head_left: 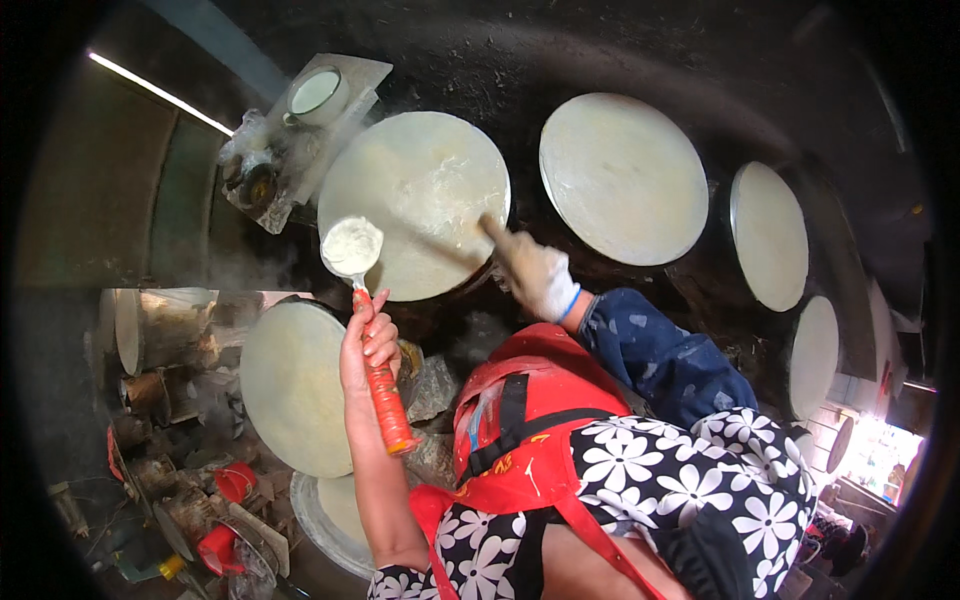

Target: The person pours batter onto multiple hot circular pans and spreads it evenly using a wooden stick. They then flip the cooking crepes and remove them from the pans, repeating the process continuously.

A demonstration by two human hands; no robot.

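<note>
My left hand [368, 340] is wrapped round the red handle of a ladle [388, 400]. White batter [352, 245] fills the ladle's bowl, which is over the left edge of a round griddle [420, 160]. A thin pale layer with a few wet, bubbly patches covers that griddle. At its lower right edge is my right hand [538, 278], in a white work glove with a blue cuff. The glove is blurred by motion, and a brown, stained-looking tip points over the griddle. Whether that tip is a glove finger or something held cannot be made out.
More round, pale-covered griddles stand to the right [625, 180] and lower left [295, 390]. On a ledge at the upper left are a white enamel pot [318, 95] and crumpled clear plastic [248, 140]. Red containers [235, 482] and cut logs [165, 330] lie at the lower left. Steam drifts nearby.
</note>
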